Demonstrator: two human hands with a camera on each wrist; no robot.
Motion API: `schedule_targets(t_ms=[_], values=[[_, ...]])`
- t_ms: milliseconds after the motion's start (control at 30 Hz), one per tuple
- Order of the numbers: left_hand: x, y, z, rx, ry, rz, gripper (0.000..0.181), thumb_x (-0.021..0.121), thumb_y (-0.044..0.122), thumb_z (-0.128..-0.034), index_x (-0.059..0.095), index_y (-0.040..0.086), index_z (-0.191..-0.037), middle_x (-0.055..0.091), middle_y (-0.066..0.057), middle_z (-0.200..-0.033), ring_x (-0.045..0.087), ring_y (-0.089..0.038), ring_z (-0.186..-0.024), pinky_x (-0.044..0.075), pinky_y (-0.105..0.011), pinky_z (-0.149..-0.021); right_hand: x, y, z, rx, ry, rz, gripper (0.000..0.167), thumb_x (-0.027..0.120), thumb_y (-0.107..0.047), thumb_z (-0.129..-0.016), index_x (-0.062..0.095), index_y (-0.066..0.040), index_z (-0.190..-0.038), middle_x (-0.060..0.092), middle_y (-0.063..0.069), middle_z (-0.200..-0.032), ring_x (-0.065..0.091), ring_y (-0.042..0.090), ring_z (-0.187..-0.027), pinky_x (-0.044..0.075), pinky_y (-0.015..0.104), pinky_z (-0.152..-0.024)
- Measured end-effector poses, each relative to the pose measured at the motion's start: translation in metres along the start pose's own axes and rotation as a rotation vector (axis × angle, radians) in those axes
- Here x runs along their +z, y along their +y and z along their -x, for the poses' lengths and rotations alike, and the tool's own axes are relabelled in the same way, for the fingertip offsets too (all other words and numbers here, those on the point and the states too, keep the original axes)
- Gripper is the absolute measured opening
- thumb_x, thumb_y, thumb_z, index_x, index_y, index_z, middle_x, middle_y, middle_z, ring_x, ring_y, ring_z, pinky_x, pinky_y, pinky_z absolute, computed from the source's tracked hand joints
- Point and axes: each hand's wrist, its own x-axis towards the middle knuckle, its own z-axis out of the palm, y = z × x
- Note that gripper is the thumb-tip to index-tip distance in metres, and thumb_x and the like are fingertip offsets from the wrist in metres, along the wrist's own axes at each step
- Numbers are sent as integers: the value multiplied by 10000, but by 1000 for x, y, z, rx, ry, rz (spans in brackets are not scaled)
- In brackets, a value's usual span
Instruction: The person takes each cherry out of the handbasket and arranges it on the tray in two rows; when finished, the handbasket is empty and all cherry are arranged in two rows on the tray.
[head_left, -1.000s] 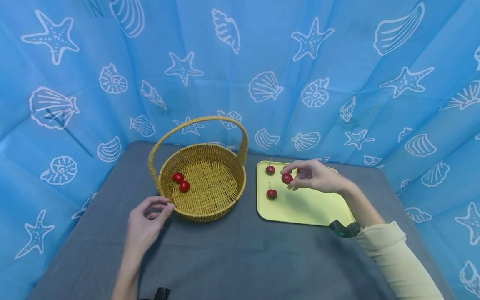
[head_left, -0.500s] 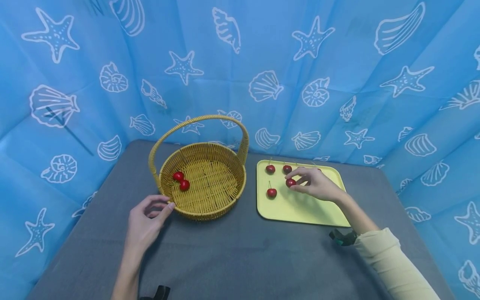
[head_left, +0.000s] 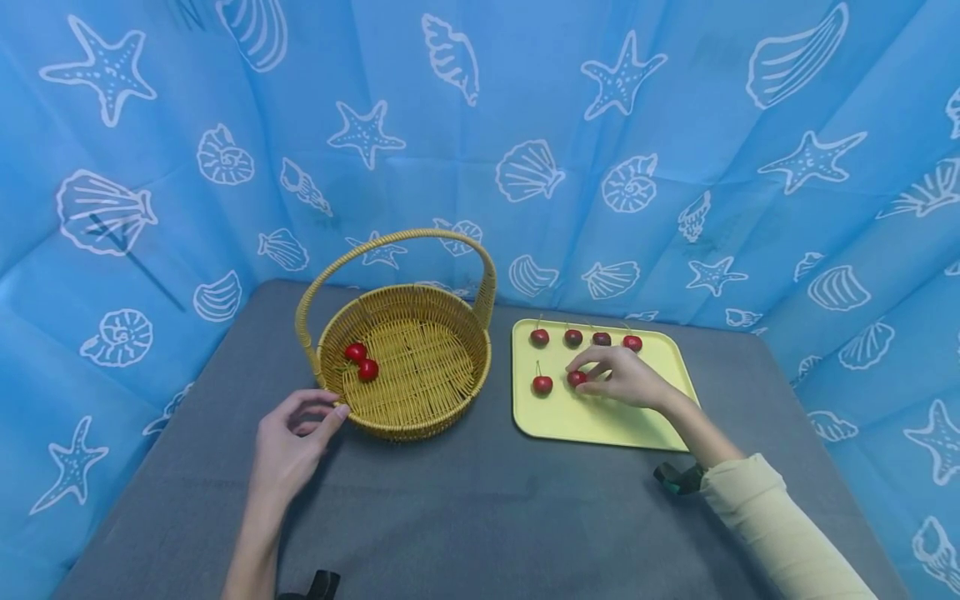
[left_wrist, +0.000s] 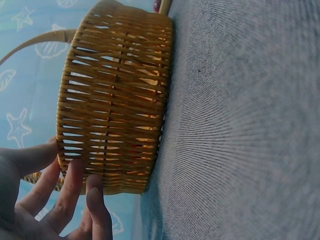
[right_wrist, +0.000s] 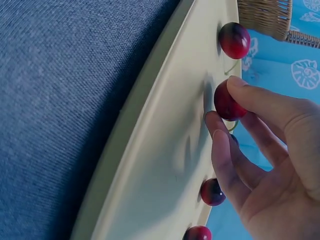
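My left hand pinches the near left rim of a yellow wicker basket, its thumb at the rim and its fingers against the woven side. Two red cherries lie together at the left inside the basket. Over the pale yellow tray, my right hand holds a dark red cherry between thumb and fingertips. That cherry is very low over the tray; whether it touches is unclear. A stemmed cherry sits just left of it.
Several more cherries stand in a row along the tray's back edge, among them a darker cherry and a right-hand cherry. The basket's tall handle arches over it. A grey cloth covers the table; a blue shell-patterned curtain hangs behind.
My right hand has lowered the cherry toward the tray, to the right of the front stemmed cherry, uncovering the back row. My left hand and the basket have stayed put.
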Motion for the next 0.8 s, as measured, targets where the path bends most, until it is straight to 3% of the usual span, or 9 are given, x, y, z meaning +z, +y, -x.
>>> schedule_targets(t_ms=[400, 800], values=[[0, -1, 1, 9, 7, 5, 329, 784, 320, -1022, 715, 123, -1276, 767, -187, -1193, 751, -236, -903, 584, -240, -647, 4, -2, -1, -26, -18, 29, 283, 890, -41, -882, 812, -81, -1151, 822, 87, -1146, 724, 257, -1020, 616, 277, -758], [-1, -2, -1, -9, -11, 12, 346, 785, 346, -1020, 712, 138, -1287, 759, -171, -1217, 745, -210, -905, 593, -244, -665, -11, -11, 6, 45, -2, 31, 305, 871, -115, -924, 794, -98, -1218, 809, 108, -1192, 757, 342, -1067, 642, 312, -799]])
